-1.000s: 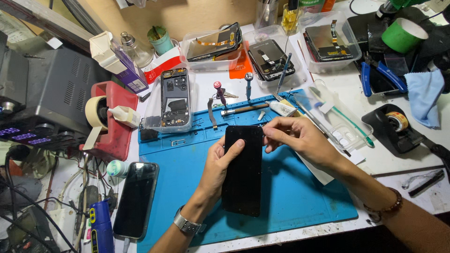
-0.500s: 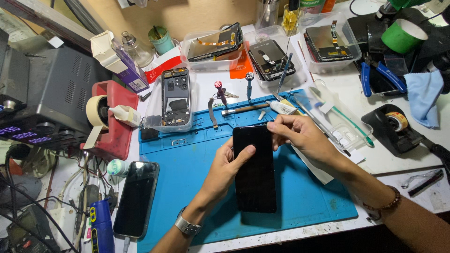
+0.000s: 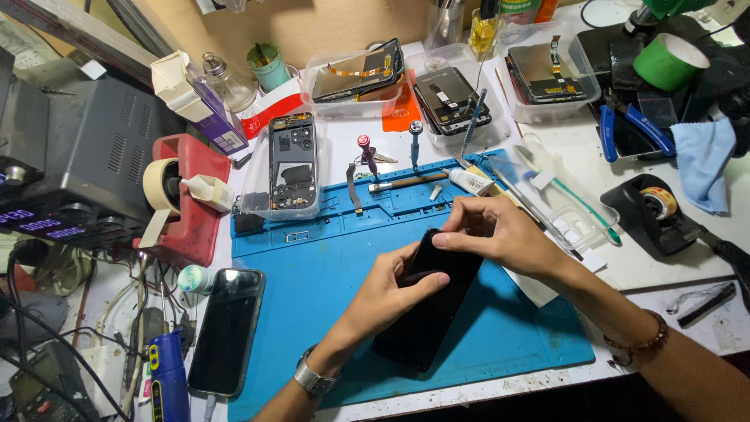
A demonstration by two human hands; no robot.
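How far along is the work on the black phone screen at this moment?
Done: the black screen panel lies on the blue mat; an opened phone frame sits in a clear tray. In hand: the left hand steadies the panel's middle while the right hand pinches its top edge. Left: panel and frame are apart; whether they belong together cannot be told.

Black phone screen aslant on mat
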